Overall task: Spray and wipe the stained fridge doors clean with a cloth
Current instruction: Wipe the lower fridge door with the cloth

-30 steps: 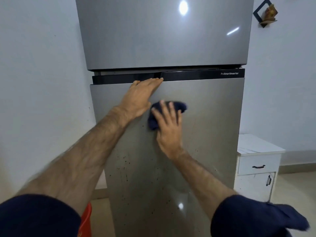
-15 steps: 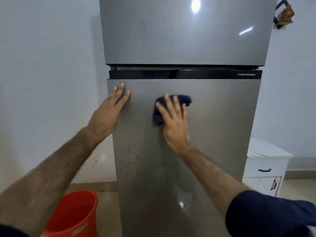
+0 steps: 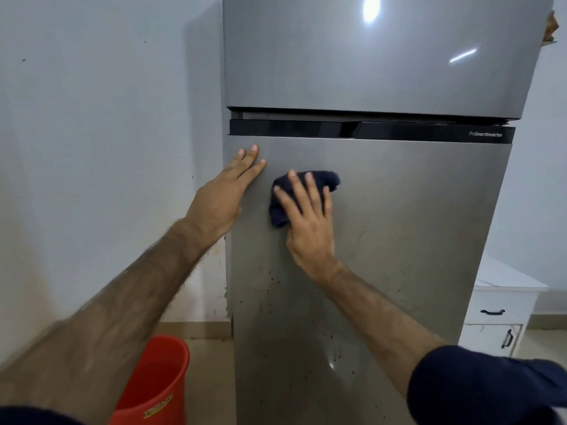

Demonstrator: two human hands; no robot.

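A tall grey fridge fills the view, its upper door (image 3: 368, 56) above a black handle strip (image 3: 368, 131). The lower door (image 3: 414, 225) carries dark specks in its lower left part (image 3: 270, 286). My right hand (image 3: 306, 219) presses a dark blue cloth (image 3: 325, 179) flat against the upper left of the lower door, fingers spread and straight. My left hand (image 3: 224, 194) lies flat on the door's top left corner, fingers straight, just left of the cloth. No spray bottle is in view.
A red bucket (image 3: 153, 381) stands on the floor at the fridge's lower left. A white cabinet (image 3: 503, 305) with black handles sits to the right. A pale wall (image 3: 92, 148) runs along the left side.
My left hand slid from the handle strip to the door's top left corner. The right hand and cloth stayed on the upper left of the door while the view shifted left.
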